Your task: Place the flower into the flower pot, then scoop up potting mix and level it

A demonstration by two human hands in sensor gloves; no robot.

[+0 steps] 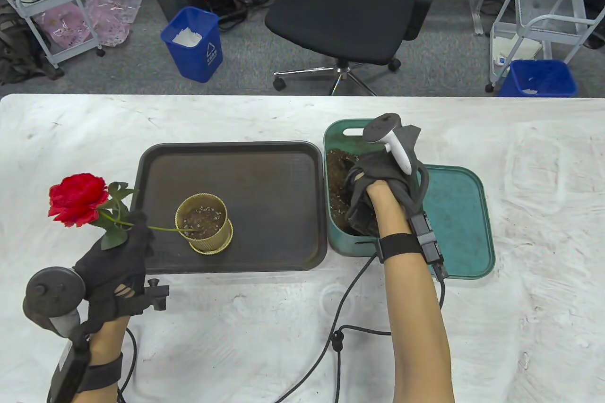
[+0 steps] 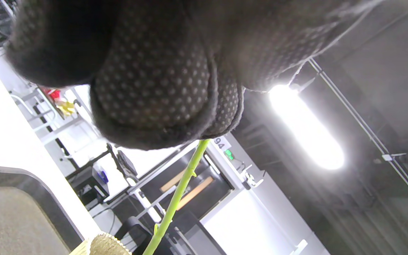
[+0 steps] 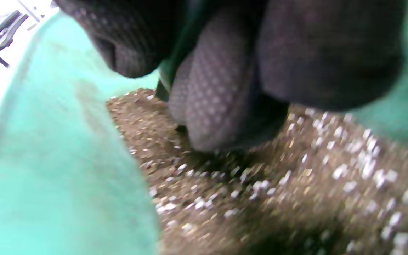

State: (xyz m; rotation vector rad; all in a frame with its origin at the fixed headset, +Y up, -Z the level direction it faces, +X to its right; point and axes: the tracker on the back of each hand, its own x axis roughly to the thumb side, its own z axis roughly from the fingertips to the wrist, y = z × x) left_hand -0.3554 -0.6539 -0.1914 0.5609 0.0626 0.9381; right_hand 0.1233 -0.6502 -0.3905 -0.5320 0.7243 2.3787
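Item: my left hand (image 1: pixel 116 263), low at the bench's (image 1: pixel 264 327) near-left, fingers pinching the green stem of the red flower (image 1: pixel 78 199); bloom leans out left, stem end rests in the soil of the gold flower pot (image 1: pixel 204 223) on the dark tray (image 1: pixel 264 176). Item: my right hand (image 1: pixel 378 185), forearm stretched forward, plunged into the green bin (image 1: pixel 340 138) of potting mix (image 3: pixel 260 198). Fingers curled; whether they hold something, I cannot tell.

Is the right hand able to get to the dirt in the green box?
Yes, it looks so. The right hand is already down inside the green box, which has no lid on it, and its fingertips are right at the potting mix.
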